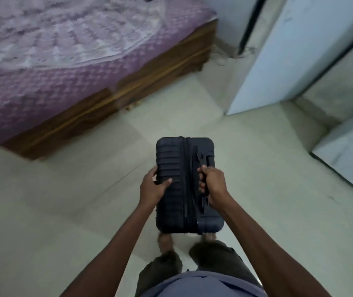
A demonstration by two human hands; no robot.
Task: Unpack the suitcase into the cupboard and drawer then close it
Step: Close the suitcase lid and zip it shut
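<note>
— Fingers (201,181) of the right hand (213,185) are curled tight round the suitcase's top handle (203,161). See that? And the left hand (153,187) has its thumb laid over the ribbed shell, fingers wrapped round the near edge.

— So both have hold of it. Where's the suitcase (177,189) itself?

— Upright between the hands, just in front of the feet, over the pale floor (64,200). I can't tell whether it's lifted or standing. The zip running down its middle looks done up.

— Then unpacking hasn't begun?

— My guess is it's being carried or set into place — the bed (53,67) is off to the left, the pale cupboard door (289,56) to the right, both near. Next it'd want laying flat and unzipping, which means letting go of that handle.

— Any brand on it?

— None I can read; the case is dark and the view's blurred.
</note>
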